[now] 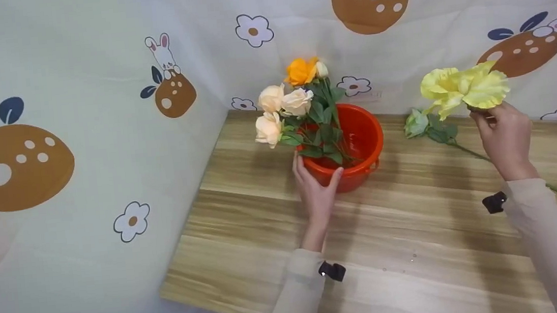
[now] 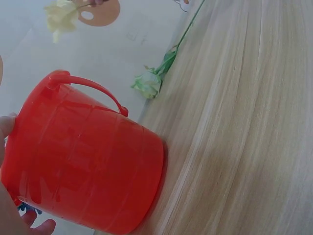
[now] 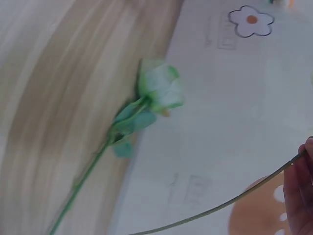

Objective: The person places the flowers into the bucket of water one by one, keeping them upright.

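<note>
A red plastic bucket [image 1: 368, 132] stands on the wooden table, with several peach roses [image 1: 274, 111] and an orange flower [image 1: 302, 71] leaning over its back left rim. My left hand [image 1: 317, 191] grips the bucket's near left side, thumb at the rim and fingers around the wall; the left wrist view shows the bucket wall [image 2: 93, 161] close up. My right hand [image 1: 506, 137] pinches a yellow artificial flower [image 1: 466, 87] just under its bloom, raised above the table at the right. Its thin stem [image 3: 220, 206] trails from the fingers in the right wrist view.
A pale green rose [image 1: 416, 124] lies on the table [image 1: 247, 251] right of the bucket, its stem running under my right arm. A curtain [image 1: 209, 71] printed with rabbits and flowers hangs close behind and to the left. The bucket's handle [image 2: 98, 87] hangs at its side.
</note>
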Action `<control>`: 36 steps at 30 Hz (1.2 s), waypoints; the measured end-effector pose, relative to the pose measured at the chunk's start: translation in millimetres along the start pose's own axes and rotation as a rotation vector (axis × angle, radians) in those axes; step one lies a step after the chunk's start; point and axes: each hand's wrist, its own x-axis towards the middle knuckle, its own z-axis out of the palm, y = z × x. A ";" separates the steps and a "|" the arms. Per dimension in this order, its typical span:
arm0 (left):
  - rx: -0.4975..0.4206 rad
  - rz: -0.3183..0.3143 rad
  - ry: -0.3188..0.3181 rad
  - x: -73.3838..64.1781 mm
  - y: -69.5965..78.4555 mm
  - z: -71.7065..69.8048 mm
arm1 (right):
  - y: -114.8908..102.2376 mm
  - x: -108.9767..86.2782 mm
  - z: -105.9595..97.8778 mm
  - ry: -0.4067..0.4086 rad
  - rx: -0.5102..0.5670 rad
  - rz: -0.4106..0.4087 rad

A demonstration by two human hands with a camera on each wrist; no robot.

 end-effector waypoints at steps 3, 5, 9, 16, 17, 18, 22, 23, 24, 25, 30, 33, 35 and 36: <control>0.004 0.004 0.001 0.0 0.3 -0.4 | -14.1 5.6 -0.8 0.012 0.051 -0.013; 0.005 0.007 0.002 -0.2 0.7 -0.6 | -24.2 9.6 -1.3 0.018 0.083 -0.022; -0.001 0.016 0.008 -0.4 1.1 -0.9 | -44.8 18.1 -0.9 0.036 0.148 -0.033; -0.006 0.009 0.000 0.1 0.7 -0.5 | -82.7 31.0 4.0 0.054 0.266 -0.054; -0.006 0.005 -0.002 0.1 0.9 -0.7 | -88.8 32.5 4.4 0.051 0.281 -0.060; -0.005 0.003 -0.002 0.1 0.9 -0.7 | -94.9 33.9 5.1 0.049 0.293 -0.063; 0.002 0.002 0.000 -0.1 0.5 -0.9 | -116.7 40.4 8.8 0.046 0.337 -0.103; 0.002 0.003 0.001 -0.2 0.2 -0.9 | -121.7 41.8 10.1 0.043 0.344 -0.117; 0.004 0.005 0.003 -0.4 -0.1 -0.9 | -127.2 43.2 11.5 0.044 0.358 -0.122; 0.002 0.004 0.003 -0.6 -0.1 -0.9 | -132.3 44.6 12.8 0.043 0.371 -0.131; 0.002 0.004 0.004 -1.0 0.5 -1.1 | -159.2 47.5 19.8 0.032 0.478 -0.098; 0.005 0.010 0.010 -0.5 1.2 -1.1 | -172.0 47.3 24.5 0.020 0.526 -0.107; 0.003 0.016 0.012 -0.1 1.4 -1.2 | -179.1 46.5 28.0 0.012 0.551 -0.123; 0.001 0.020 0.014 -0.1 1.4 -1.2 | -182.0 46.1 30.1 0.008 0.560 -0.134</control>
